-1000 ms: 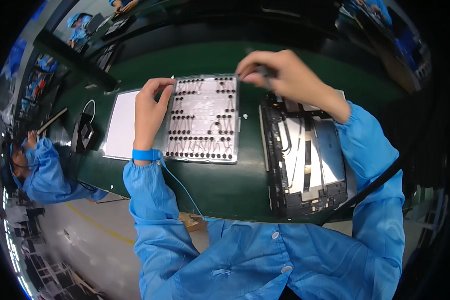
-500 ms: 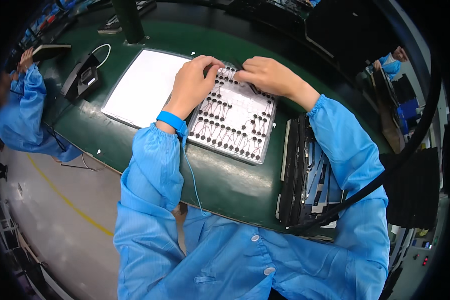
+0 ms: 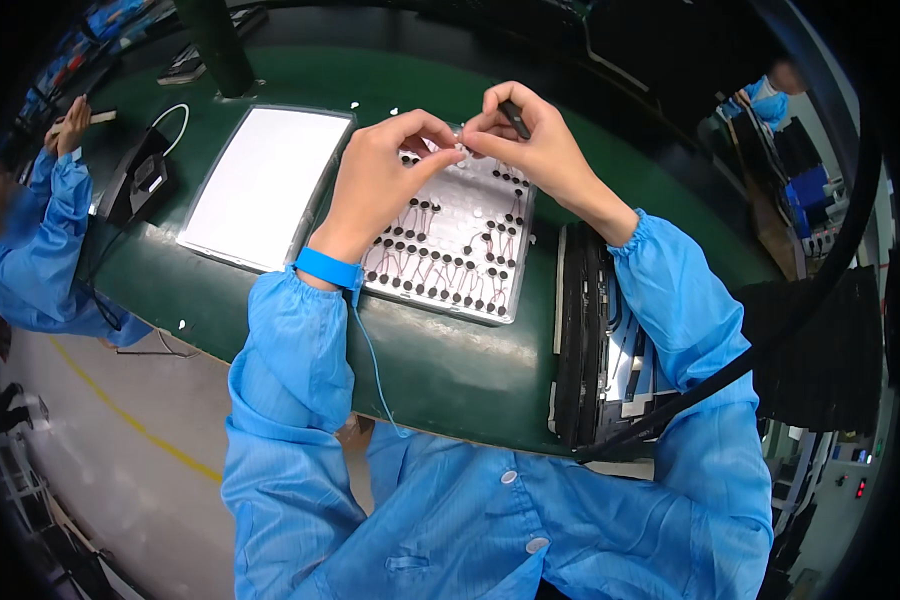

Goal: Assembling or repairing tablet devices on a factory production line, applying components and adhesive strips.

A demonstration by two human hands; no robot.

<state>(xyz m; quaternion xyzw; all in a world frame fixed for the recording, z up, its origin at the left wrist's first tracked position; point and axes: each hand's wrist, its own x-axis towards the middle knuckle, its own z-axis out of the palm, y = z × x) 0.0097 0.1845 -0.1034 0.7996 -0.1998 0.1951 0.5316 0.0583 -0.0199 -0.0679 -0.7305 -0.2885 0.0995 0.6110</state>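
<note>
While both hands meet above the far edge of the white component tray (image 3: pixel 455 205), the step in hand appears to be fine two-handed manipulation of a small part. The tray lies on the green surface (image 3: pixel 450 350), between a white-faced panel (image 3: pixel 265 180) at left and a stack of black device housings (image 3: pixel 580 340) at right. Rows of black round components (image 3: pixel 431 288) with thin wires stand in it.

The left hand (image 3: pixel 395 170) brings thumb and index finger toward a pinch; whether these fingers grasp a part cannot be told. The right hand (image 3: pixel 535 150) retains a black pen-like tool (image 3: pixel 515 118) between its fingers, its thumb and fingertip close beside the left fingertips. Any item there is too small to identify.

In judgement, the next move calls for steady fingertips, light pressure, and clearance from the wires below, lest one snag.
</note>
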